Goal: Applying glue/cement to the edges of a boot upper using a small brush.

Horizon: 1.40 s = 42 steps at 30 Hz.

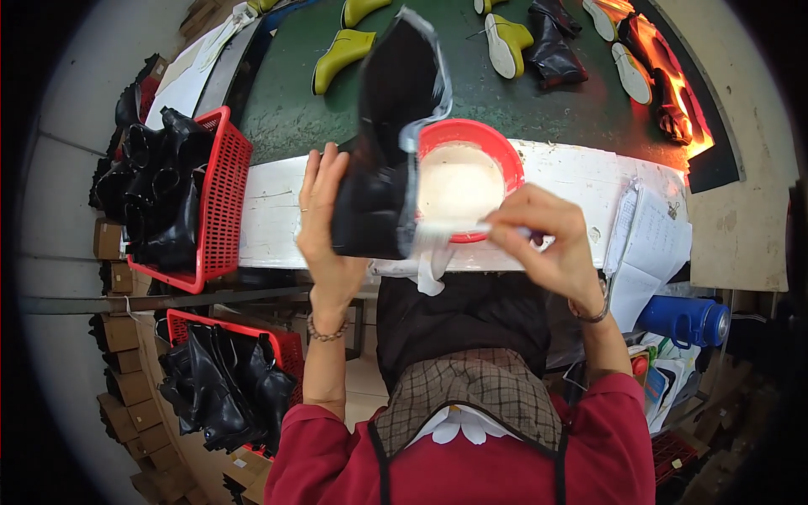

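Observation:
My left hand [322, 223] grips a black boot upper [375, 189] from its left side and holds it up over the near edge of the white table. A pale whitish coating runs along the boot's right-hand edge. Pinched between the fingers of my right hand [551, 237] is a small brush [446, 231], smeared by motion, its pale bristles against the lower part of that edge. Just behind the brush stands a red bowl [507, 156] of cream-coloured liquid [459, 181], partly covered by the boot.
Red baskets of black boot uppers stand at left, one higher [225, 194] and one lower [290, 353]. A green conveyor [290, 118] carries yellow-green boots [343, 61] and black ones [555, 50] beyond the white table [572, 181]. Written papers [648, 236] and a blue bottle [683, 320] sit right.

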{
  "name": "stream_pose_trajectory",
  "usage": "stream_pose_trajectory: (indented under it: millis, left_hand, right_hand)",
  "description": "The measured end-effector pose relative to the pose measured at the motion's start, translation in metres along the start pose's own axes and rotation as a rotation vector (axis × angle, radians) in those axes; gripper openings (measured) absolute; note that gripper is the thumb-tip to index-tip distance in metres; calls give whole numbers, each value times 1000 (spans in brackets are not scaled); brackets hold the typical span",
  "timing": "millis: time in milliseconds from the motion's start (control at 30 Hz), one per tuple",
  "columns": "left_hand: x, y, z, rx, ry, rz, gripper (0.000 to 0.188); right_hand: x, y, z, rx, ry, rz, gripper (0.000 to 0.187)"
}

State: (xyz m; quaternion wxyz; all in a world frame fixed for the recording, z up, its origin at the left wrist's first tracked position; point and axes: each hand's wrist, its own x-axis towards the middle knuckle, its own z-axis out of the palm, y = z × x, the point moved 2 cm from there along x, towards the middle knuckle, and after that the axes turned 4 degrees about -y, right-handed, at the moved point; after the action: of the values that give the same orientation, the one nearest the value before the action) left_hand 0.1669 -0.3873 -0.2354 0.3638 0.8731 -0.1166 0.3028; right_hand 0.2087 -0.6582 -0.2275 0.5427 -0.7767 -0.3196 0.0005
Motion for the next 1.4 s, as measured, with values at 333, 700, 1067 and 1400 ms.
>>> stream_pose_trajectory:
  millis: [333, 700, 1067, 1400]
  left_hand:
    - [-27, -48, -65, -739, 43, -518, 30]
    - [-30, -61, -56, -892, -189, -978, 43]
    - [-24, -65, -57, -1027, -214, -892, 41]
    - [-26, -30, -15, -1118, -453, -1015, 61]
  right_hand:
    - [34, 84, 1, -1053, -140, 48, 11]
    - [37, 42, -35, -233, 169, -43, 17]
    - [17, 38, -35, -125, 145, -71, 18]
    - [67, 27, -24, -221, -8, -252, 15]
